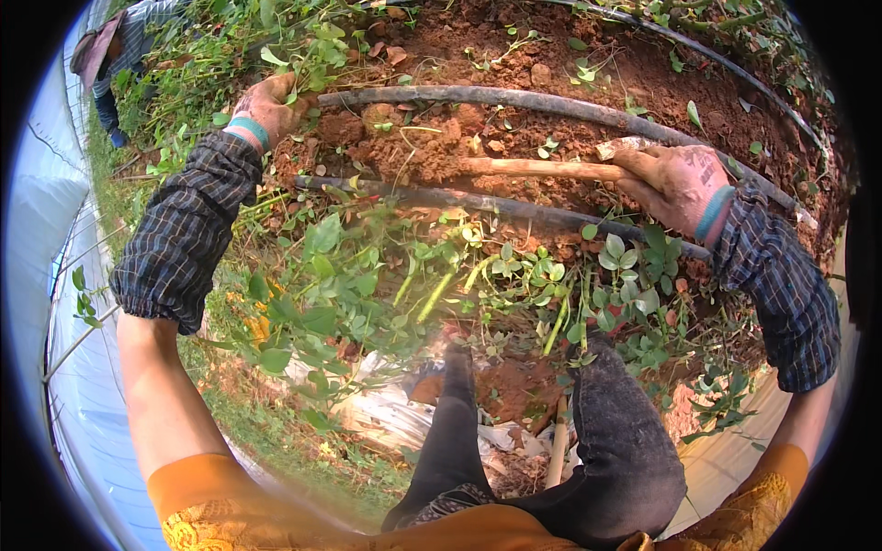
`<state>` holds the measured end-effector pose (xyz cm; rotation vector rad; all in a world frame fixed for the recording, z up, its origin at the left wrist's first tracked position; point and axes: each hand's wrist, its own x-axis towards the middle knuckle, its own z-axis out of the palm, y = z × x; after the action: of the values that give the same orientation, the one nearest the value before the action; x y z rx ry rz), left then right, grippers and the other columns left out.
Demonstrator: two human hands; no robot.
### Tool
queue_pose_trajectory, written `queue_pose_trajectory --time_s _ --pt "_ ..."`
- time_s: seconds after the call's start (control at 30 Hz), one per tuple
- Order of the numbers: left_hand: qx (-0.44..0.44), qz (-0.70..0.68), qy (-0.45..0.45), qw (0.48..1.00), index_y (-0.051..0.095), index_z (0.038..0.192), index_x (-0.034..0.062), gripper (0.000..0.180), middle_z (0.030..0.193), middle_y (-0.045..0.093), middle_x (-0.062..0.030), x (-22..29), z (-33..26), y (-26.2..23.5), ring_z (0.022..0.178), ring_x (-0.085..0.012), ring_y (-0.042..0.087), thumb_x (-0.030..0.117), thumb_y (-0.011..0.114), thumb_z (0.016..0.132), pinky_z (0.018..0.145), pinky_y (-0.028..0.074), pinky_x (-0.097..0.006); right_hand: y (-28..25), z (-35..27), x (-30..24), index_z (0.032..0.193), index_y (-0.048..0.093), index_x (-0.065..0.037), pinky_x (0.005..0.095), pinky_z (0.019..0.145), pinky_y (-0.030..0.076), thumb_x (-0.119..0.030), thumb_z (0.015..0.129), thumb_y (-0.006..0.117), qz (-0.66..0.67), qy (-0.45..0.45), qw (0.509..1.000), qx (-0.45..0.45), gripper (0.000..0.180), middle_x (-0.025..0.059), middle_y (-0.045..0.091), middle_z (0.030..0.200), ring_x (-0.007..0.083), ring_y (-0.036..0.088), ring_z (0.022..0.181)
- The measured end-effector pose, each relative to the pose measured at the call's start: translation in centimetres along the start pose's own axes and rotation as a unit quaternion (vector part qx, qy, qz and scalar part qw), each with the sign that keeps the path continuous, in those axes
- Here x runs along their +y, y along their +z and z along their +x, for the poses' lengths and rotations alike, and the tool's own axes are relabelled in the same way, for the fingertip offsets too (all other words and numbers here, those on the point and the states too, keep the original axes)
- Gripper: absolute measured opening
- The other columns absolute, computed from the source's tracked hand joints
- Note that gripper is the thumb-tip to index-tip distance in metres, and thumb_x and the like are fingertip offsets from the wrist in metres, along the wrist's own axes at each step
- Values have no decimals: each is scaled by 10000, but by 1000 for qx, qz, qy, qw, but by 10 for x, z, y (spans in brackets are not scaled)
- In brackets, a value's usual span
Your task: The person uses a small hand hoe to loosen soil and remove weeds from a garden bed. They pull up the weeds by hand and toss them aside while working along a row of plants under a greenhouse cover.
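Note:
My right hand [675, 184], in a soiled pale glove with a teal cuff, is closed around a pale wooden handle [542, 168]. The handle lies nearly level above the reddish soil and points left; whatever is at its far end is hidden by loose dirt [418, 151]. My left hand [269, 108], gloved the same way, is curled shut among leafy green stems [322, 55], close to the left end of a black hose [496, 95]. What its fingers grip is hidden.
A second black hose [514, 207] runs along the near side of the dug soil. Leafy plants with cut green stems [435, 296] stand before my legs [625, 432]. Another wooden stick [557, 445] lies between them. A person in a hat [96, 55] bends at the far left, beside white plastic sheeting [46, 202].

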<state>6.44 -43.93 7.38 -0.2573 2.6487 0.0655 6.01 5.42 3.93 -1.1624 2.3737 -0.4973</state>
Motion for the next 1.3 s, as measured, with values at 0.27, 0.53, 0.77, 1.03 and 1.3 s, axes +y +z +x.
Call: queue_pose_trajectory --time_s 0.27,0.53,0.77,1.03,1.3 --pt "-131 -3 -95 987 524 1200 38 466 1123 618 -149 -21 -12 7 998 -276 592 201 702 802 856 475 -367 -101 -114 87 1223 556 -53 429 655 443 -274 882 613 -310 35 926 -211 410 136 606 909 284 574 758" --pt "-258 84 -67 960 472 1359 125 602 1255 571 -184 -19 -26 28 1137 -336 556 144 649 784 952 446 -382 -42 -51 54 1098 611 -27 393 594 498 -252 874 631 -55 32 979 -194 318 143 636 784 298 626 673" --pt "-156 88 -106 978 436 1395 129 635 1224 589 -184 -9 -37 20 1109 -341 568 160 604 784 947 443 -369 -24 -61 61 1149 588 -38 397 612 517 -291 915 578 -27 -4 988 -152 345 133 644 785 294 632 681" --pt "-159 107 -94 977 507 1317 181 535 1197 602 -167 38 -19 -1 1097 -340 569 190 620 794 909 467 -404 11 17 -11 1013 625 -61 406 529 475 -304 905 592 18 -43 994 -98 268 96 587 693 286 585 587" --pt "-115 37 168 978 602 1062 88 263 936 640 -168 67 -45 -11 895 -361 609 194 612 822 795 482 -426 -53 -68 79 1145 614 -24 352 545 503 -205 908 602 -17 14 1000 7 298 134 652 750 244 638 610"
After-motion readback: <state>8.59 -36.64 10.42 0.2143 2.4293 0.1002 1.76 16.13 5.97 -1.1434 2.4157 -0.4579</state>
